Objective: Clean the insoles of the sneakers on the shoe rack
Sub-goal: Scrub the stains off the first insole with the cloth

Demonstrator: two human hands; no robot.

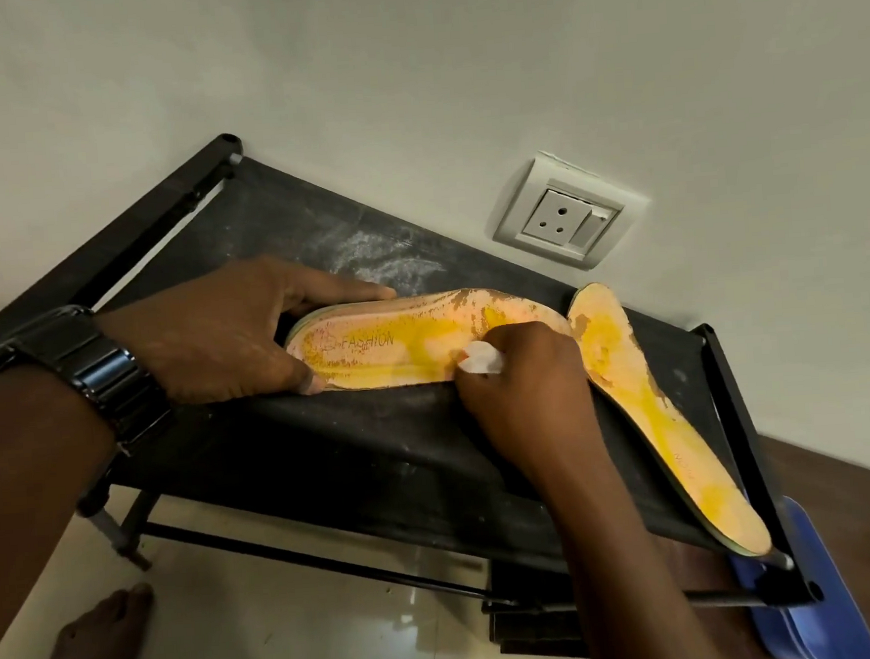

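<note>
The head view shows an orange-yellow insole (398, 347) lying on the black top shelf of the shoe rack (329, 460), with the left hand (227, 338) at its heel end, grip clamped round it, thumb on the near edge. The right hand (523, 374) has its grip pinched on a white tissue (484, 359) pressed to the insole's middle; a second insole (650, 417) lies just beside its toe, along the rack's right end
</note>
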